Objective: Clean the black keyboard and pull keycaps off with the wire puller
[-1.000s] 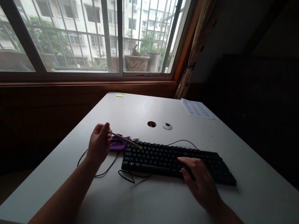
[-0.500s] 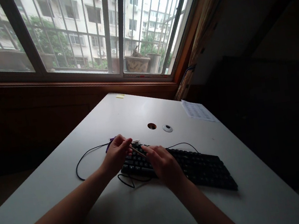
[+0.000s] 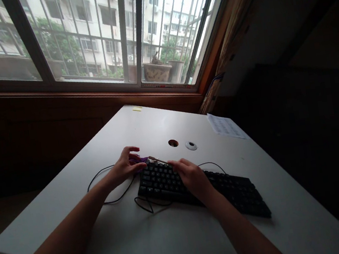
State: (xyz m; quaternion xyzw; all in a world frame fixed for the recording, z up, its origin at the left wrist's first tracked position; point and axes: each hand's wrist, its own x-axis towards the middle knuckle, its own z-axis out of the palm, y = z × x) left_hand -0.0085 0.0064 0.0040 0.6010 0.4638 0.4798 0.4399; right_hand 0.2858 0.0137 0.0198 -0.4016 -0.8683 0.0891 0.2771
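A thin brownish stick (image 3: pixel 161 160) with a wider tip, perhaps a small brush, is pinched in my right hand (image 3: pixel 192 178). It points left over the top edge of a black keyboard (image 3: pixel 235 193). My left hand (image 3: pixel 124 167) is at the keyboard's upper left corner, thumb and fingers apart. Beside those fingers lies something purple (image 3: pixel 139 160); its kind is unclear and I cannot tell whether they touch it. Small white sticks (image 3: pixel 153 160) show partly behind the held stick's tip.
A black cable (image 3: pixel 117 201) loops on the white table (image 3: pixel 115 231) left of the keyboard. Behind the keyboard are a round hole (image 3: pixel 173 143) and a white ring-shaped cover (image 3: pixel 191 145). A printed sheet (image 3: pixel 228 126) lies at the right edge, a yellowish sticker (image 3: pixel 137 109) at the far corner.
My left hand has let go of the stick's end, moved slightly left and opened. My right hand has shifted a little up and right with the stick, whose wider tip now shows.
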